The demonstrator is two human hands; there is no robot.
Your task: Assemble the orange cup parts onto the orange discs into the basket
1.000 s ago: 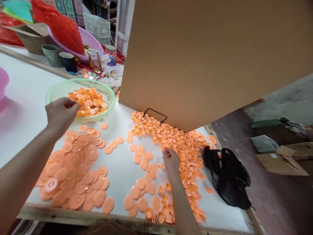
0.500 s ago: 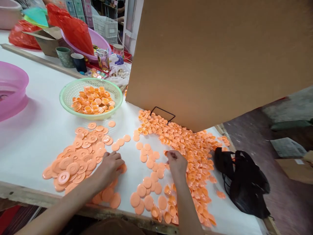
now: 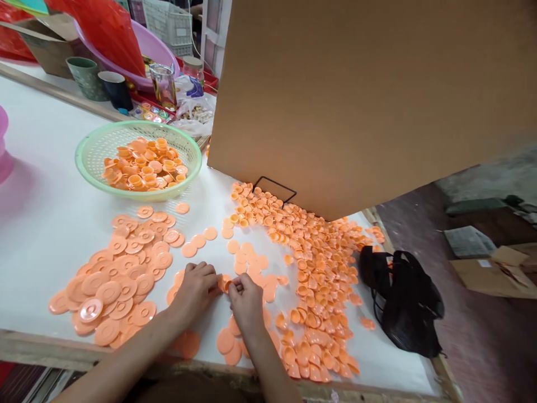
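Note:
My left hand and my right hand meet over the middle of the white table. Pinched between their fingertips are small orange plastic pieces; the right fingers hold a tiny toy cup, and the left fingers grip an orange saucer mostly covered by the hand. A heap of orange saucers lies left of my hands. Several flat discs are scattered beneath and around them. To the right spreads a large pile of orange toy cups. A green colander behind the saucers holds orange cups.
A big cardboard sheet stands over the far side of the cups, with a black wire frame at its lower edge. A black bag lies at the right edge. Mugs and a glass stand far left.
My right hand has moved left from the cup pile with a cup, up to my left hand. The two hands now meet. The view has shifted slightly.

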